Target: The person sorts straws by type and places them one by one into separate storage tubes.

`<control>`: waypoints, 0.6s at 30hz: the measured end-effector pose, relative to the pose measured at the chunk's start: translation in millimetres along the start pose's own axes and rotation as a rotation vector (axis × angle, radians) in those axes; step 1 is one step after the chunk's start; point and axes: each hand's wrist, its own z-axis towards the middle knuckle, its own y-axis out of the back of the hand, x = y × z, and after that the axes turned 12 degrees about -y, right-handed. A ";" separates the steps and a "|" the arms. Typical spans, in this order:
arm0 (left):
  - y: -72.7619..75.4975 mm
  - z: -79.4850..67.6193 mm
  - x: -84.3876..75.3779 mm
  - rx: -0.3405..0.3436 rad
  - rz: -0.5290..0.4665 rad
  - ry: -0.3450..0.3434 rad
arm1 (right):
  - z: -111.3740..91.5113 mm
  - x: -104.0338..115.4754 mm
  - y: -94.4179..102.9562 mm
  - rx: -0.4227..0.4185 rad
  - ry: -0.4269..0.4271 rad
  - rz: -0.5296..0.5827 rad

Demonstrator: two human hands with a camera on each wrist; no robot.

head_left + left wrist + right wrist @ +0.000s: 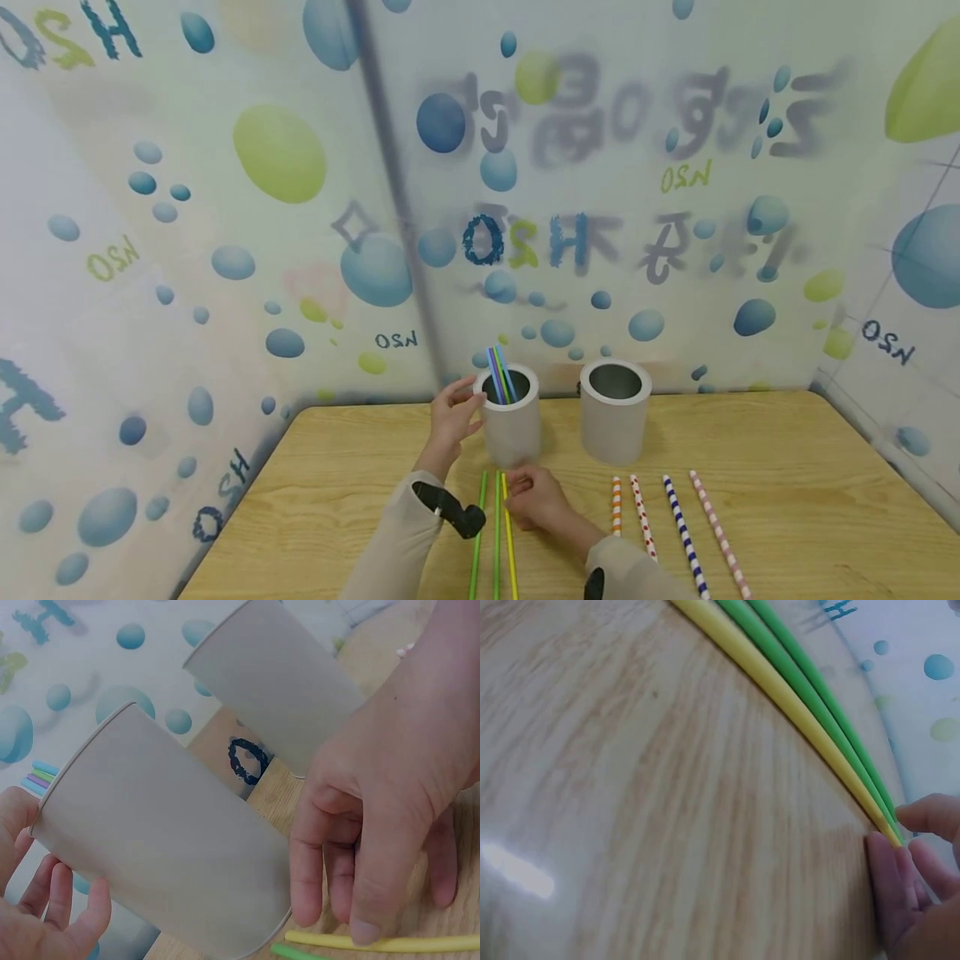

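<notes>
Bench [315, 475] is carrying everything. Left cup [512, 437] is standing near its back edge; left hand [453, 417] is resting loosely spread fingers at the rim. Right hand [538, 498] is touching yellow straw [511, 542], fingers narrow, can't tell if gripping; straw is lying toward the front edge, probably light, smooth, rolling easily, suiting an end pinch. Head is showing inner straws [498, 371] whole; left wrist, only tips.

Yellow straw [510, 542] in high head, close wrist views

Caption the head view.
Left hand at the cup of straws, right hand at the yellow straw, striped straws at right.
</notes>
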 end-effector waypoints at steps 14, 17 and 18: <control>-1.1 -1.3 -1.7 0.001 0.009 0.003 | -1.6 4.7 -1.3 -0.025 -0.027 -0.104; -1.1 -1.5 -2.2 -0.003 0.010 0.002 | -0.4 3.8 -2.1 -0.040 -0.027 -0.123; -1.0 -1.6 -2.3 -0.003 0.010 0.001 | 0.3 3.3 -2.6 -0.047 -0.028 -0.128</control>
